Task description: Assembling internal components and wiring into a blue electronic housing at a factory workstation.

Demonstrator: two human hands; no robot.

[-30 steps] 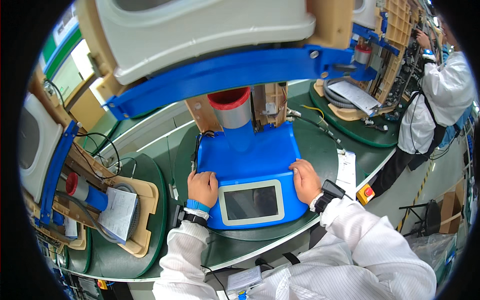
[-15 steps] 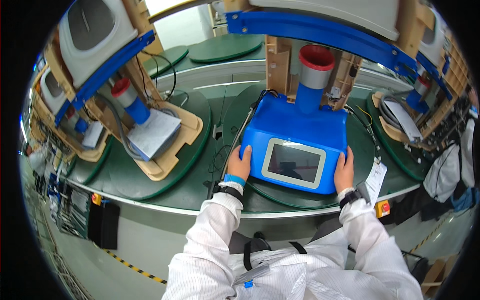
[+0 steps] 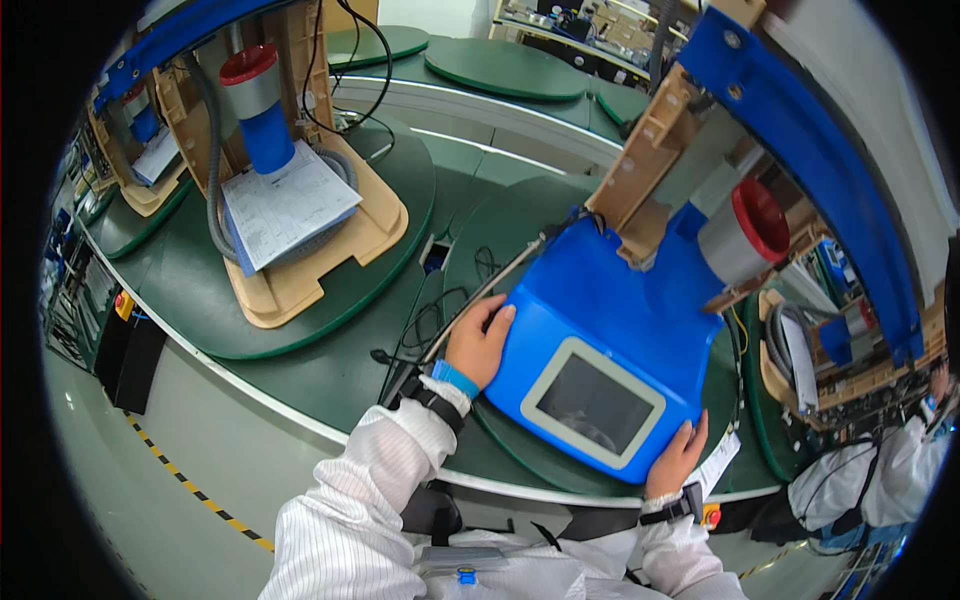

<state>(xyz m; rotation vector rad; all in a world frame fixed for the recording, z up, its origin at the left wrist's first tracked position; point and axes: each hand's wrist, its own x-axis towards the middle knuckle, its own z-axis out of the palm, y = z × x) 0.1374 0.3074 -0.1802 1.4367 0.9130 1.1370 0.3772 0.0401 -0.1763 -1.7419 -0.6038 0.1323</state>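
A blue plastic housing (image 3: 610, 305) with a grey-framed dark screen (image 3: 592, 402) sits at the front of a machine with a tan frame. My left hand (image 3: 480, 342) is closed round the housing's left side, thumb on the edge. At the lower right corner, my right hand (image 3: 678, 458) grips the same housing, fingers along its side. Both palms are hidden. Behind the housing rises a grey cylinder with a red funnel-like rim (image 3: 760, 222), leaning to the right in the view. A white paper tag (image 3: 716, 464) hangs just past my right hand.
A similar tan-framed unit at the left carries printed sheets (image 3: 290, 205) on its base (image 3: 375, 238). Loose black cables (image 3: 425, 325) lie left of my left hand. A blue crossbar (image 3: 800, 130) spans the upper right. Another person (image 3: 870, 475) is at the far right.
The view has turned and tilted, so the housing now appears slanted and the left unit larger. Both hands keep their hold on the housing's sides.
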